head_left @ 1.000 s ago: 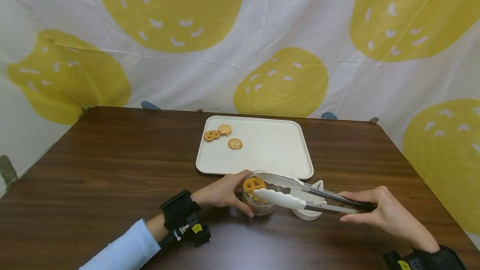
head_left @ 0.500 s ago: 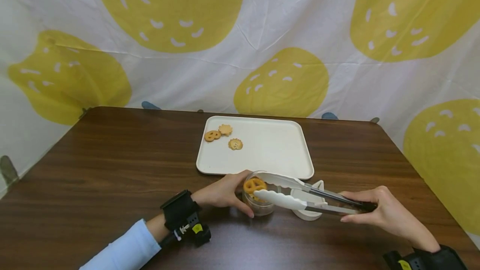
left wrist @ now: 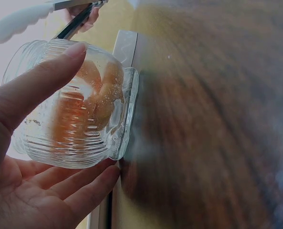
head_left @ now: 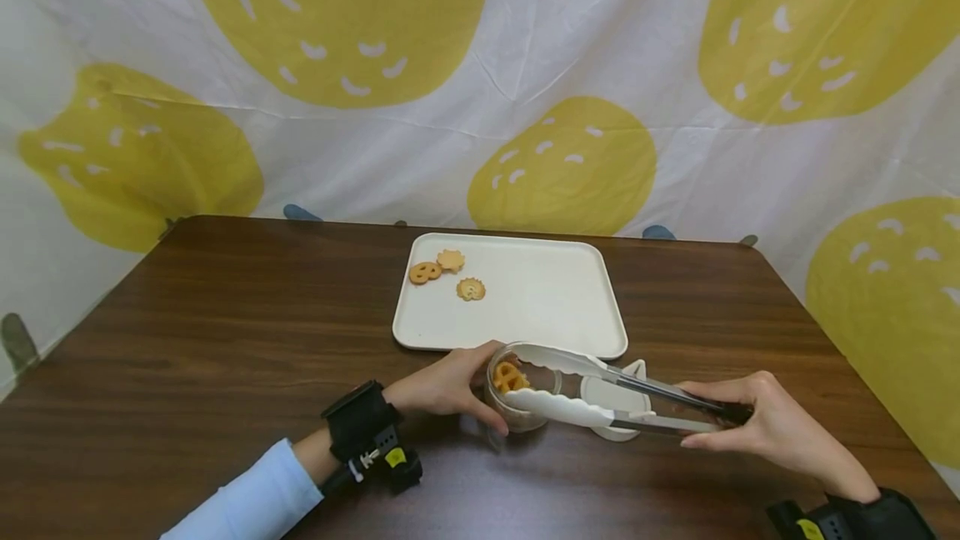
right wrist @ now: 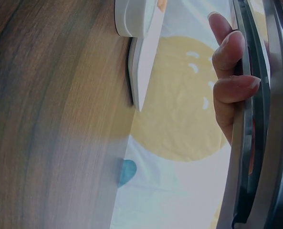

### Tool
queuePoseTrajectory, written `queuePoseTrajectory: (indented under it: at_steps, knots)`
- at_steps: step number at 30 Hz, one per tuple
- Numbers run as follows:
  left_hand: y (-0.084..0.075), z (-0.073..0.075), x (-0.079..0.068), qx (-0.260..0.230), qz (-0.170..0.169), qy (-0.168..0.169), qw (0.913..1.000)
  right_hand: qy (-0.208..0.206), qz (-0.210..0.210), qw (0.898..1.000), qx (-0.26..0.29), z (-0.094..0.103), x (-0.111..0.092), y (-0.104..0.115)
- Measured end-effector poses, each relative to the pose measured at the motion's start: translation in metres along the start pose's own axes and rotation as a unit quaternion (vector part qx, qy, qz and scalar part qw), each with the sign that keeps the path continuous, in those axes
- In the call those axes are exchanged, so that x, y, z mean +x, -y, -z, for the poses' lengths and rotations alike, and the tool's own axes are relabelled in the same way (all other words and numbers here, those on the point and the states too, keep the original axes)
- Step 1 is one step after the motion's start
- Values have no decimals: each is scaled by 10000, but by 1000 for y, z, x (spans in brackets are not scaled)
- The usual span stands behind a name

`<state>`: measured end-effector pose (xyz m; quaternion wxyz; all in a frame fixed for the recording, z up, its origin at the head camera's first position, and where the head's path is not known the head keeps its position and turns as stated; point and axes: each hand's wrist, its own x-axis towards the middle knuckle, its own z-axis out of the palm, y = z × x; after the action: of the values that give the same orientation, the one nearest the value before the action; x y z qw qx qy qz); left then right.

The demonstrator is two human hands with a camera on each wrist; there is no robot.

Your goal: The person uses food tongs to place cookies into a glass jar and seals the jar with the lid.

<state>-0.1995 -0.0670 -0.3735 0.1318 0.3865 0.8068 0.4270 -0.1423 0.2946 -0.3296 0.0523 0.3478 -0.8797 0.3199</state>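
The step in hand appears to be removal of the pretzel-shaped cookie (head_left: pixel 508 376) from the glass jar (head_left: pixel 522 421) with the tongs (head_left: pixel 660 390). The jar is just in front of the near edge of the tray (head_left: pixel 547 298), right of that edge's midpoint, on the desk (head_left: pixel 262 340); its exact tilt is unclear. The left hand (head_left: pixel 452 390) clasps the jar, thumb and fingers on opposite sides. The right hand (head_left: pixel 783 423), well apart, grips the tongs by the hinge end; the white scalloped tips (head_left: pixel 558 407) are spread across the jar mouth. Whether either tip is below the rim cannot be told. The white lid (head_left: pixel 611 395) lies on the desk near the tray's near right corner. Three cookies (head_left: pixel 471 289) occupy the tray's left end, toward the far corner. The next move calls for a steady jar, tips straddling the pretzel-shaped cookie, and a light squeeze, since it may crack.
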Motion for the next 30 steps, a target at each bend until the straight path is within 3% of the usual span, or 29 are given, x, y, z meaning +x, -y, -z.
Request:
queuePoseTrajectory:
  at_steps: [6,13,22,30]
  knots:
    - [1,0,0,-2,-58,49,10000,-62,-94,9999,6,-2,1,1]
    - [1,0,-1,-75,-36,30,10000,-406,-306,9986,-161,-3,10,3]
    - [1,0,0,-89,-96,90,9999,-731,-805,9930,-457,-5,32,3]
    - [1,1,1,-84,-63,73,9999,-797,-884,9910,-616,-12,58,0]
